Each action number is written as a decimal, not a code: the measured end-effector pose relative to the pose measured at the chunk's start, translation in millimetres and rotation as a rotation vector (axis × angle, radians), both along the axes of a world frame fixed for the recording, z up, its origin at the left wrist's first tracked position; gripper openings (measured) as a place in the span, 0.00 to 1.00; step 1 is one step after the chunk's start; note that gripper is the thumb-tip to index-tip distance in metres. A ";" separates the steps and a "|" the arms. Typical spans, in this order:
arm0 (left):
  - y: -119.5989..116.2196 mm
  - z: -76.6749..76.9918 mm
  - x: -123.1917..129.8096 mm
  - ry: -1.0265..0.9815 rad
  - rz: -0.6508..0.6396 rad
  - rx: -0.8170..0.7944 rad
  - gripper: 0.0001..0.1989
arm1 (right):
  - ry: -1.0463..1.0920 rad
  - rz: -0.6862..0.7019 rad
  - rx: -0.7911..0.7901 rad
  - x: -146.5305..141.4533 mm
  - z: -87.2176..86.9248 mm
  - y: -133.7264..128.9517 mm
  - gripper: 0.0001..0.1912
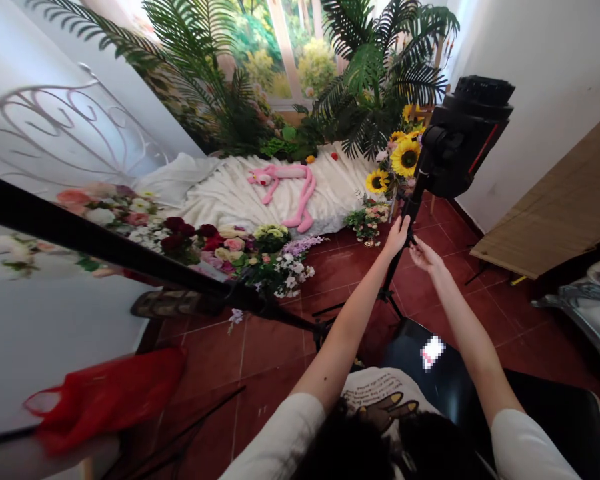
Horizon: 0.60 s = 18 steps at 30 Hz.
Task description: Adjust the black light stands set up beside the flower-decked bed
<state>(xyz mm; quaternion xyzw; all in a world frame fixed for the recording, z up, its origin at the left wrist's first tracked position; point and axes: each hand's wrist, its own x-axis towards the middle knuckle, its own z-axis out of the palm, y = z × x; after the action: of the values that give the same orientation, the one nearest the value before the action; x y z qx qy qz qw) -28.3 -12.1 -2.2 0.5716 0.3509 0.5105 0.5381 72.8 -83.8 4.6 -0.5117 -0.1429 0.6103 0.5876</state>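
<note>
A black studio light (465, 137) is mounted on top of a black stand (392, 265) right of centre. My left hand (398, 235) is closed round the stand's pole, just below the light. Beside it on the right, my right hand (425, 255) has its fingers curled at a small part of the pole, perhaps a knob; the part itself is mostly hidden by the fingers. The light's head leans toward the upper right. Below my hands, the stand's legs spread on the red tiled floor (275, 347).
Another black pole (105, 257) slants across the left. Ahead lie a white blanket (215, 193) with a pink plush toy (307, 190), flowers (235, 247) and sunflowers (406, 158). A black chair (450, 380) is close below; a brown board (550, 207) stands right, a red bag (110, 393) left.
</note>
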 end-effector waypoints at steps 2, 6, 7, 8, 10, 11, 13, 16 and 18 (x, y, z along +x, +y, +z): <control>0.2 0.4 -0.3 0.023 0.002 -0.011 0.26 | -0.400 -0.029 0.094 3.2 -2.1 -0.5 0.16; -3.7 5.6 -2.3 0.069 0.024 -0.023 0.25 | -1.358 -0.002 0.400 8.9 -11.3 -12.3 0.09; -5.1 7.2 -2.8 0.071 0.025 -0.025 0.25 | -1.525 0.025 0.473 9.3 -16.2 -17.1 0.05; -6.4 8.7 -3.2 0.069 0.022 -0.028 0.25 | -1.638 0.046 0.529 8.9 -22.3 -22.1 0.03; -8.6 11.1 -3.9 0.059 0.009 -0.042 0.26 | -1.723 0.043 0.596 5.9 -37.2 -31.7 0.07; -9.5 12.0 -4.1 0.054 0.002 -0.052 0.27 | -1.714 0.023 0.612 3.1 -45.0 -35.8 0.06; -10.8 13.5 -4.4 0.045 -0.004 -0.075 0.27 | -1.631 -0.043 0.622 -5.3 -58.6 -40.9 0.03; -12.0 15.0 -4.8 0.045 -0.002 -0.106 0.28 | -1.435 -0.209 0.562 -22.0 -68.9 -37.3 0.08; -12.8 15.4 -5.0 0.061 0.012 -0.115 0.27 | -1.280 -0.343 0.465 -32.4 -68.7 -25.3 0.17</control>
<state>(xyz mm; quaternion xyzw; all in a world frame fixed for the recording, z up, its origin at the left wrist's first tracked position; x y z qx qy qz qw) -33.3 -25.0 13.3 0.5530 0.3990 0.4752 0.5561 40.4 -109.1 -64.1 -0.6468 -0.5051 0.0415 0.5699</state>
